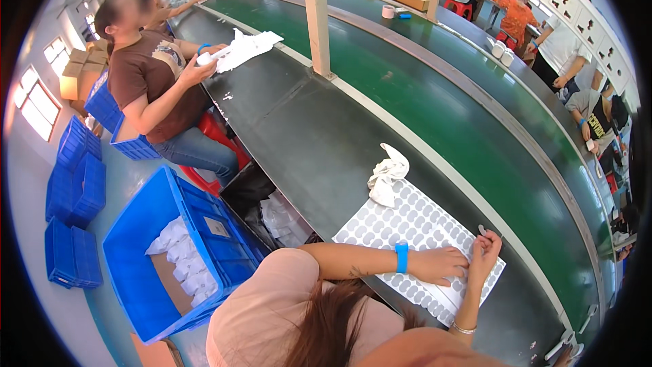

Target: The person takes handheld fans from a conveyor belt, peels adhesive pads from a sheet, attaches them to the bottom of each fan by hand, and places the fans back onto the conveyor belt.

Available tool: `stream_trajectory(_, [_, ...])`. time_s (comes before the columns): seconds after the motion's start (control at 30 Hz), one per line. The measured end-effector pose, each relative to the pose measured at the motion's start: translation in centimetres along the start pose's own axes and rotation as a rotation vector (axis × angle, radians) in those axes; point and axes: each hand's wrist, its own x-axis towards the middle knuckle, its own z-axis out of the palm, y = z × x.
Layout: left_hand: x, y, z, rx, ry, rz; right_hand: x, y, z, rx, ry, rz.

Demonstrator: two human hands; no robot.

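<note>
A white sheet [407, 221] covered with rows of round grey stickers lies on the dark worktable [305, 129] in front of me. My left hand [438, 265], a blue band on its wrist, rests flat on the sheet near its right end. My right hand [483, 250] is beside it, fingers pinched on a small grey sticker [481, 230] raised at the sheet's edge. A crumpled white cloth [387, 177] sits at the sheet's far corner.
A green conveyor belt [435, 95] runs behind the table, a wooden post [316, 17] standing at its edge. To my left sits a person in a brown shirt [153, 75] handling white items. A blue crate [170, 251] with white pieces stands on the floor.
</note>
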Motion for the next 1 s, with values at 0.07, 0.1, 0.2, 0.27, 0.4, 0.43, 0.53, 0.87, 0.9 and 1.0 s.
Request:
stream_trajectory(0.07, [0.0,0.0,-0.1,-0.005,-0.001,-0.002,0.0,-0.3,0.2,-0.024,0.007,-0.023])
stream_trajectory(0.1, [0.0,0.0,-0.2,-0.01,-0.002,-0.003,0.0,-0.3,0.2,-0.024,0.008,-0.023])
stream_trajectory(0.2, [0.0,-0.2,-0.1,-0.011,0.006,0.004,0.1,-0.1,0.1,-0.006,0.006,-0.007])
stream_trajectory(0.27, [0.0,-0.1,-0.1,-0.012,-0.002,-0.012,0.1,-0.2,0.3,-0.007,0.007,-0.015])
stream_trajectory(0.4, [-0.1,0.0,-0.4,-0.017,-0.037,-0.042,0.2,0.0,0.4,-0.015,0.001,-0.002])
stream_trajectory(0.43, [-0.1,0.1,-0.5,-0.008,-0.037,-0.049,0.1,-0.1,0.3,-0.004,0.015,0.006])
stream_trajectory(0.53, [0.1,0.0,0.1,-0.011,-0.021,-0.018,-0.1,0.3,0.0,0.009,0.009,-0.002])
stream_trajectory(0.87, [0.1,-0.1,0.4,0.003,0.016,0.016,-0.1,0.0,-0.3,-0.097,0.03,-0.044])
stream_trajectory(0.9, [0.2,-0.1,0.2,0.002,0.007,-0.01,0.1,-0.1,-0.2,-0.128,0.021,-0.061])
stream_trajectory(1.0, [0.0,0.1,-0.3,-0.012,-0.041,-0.031,0.2,-0.2,-0.1,-0.17,0.031,-0.069])
